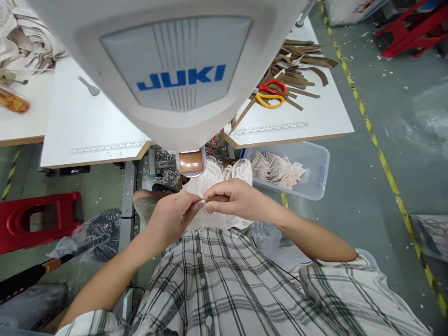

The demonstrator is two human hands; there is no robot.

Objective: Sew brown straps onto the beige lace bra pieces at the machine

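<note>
My left hand [175, 212] and my right hand [234, 199] meet over my lap, their fingertips almost touching. Each pinches a small pale piece of fabric between thumb and forefinger; its exact shape is mostly hidden by the fingers. Beneath them, white lace fabric [241, 172] is heaped on my lap. Just beyond the hands sits the lower end of a white JUKI sewing machine [180, 86], with a brown rounded pad [191, 162] under its head.
Red-and-yellow scissors [271, 95] lie by brown strips [297, 77] on the white table [329, 116]. A clear plastic bin [318, 172] with pale fabric pieces stands at right. Red stools [70, 214] flank the area. A grey spoon-shaped tool [89, 86] lies left of the machine.
</note>
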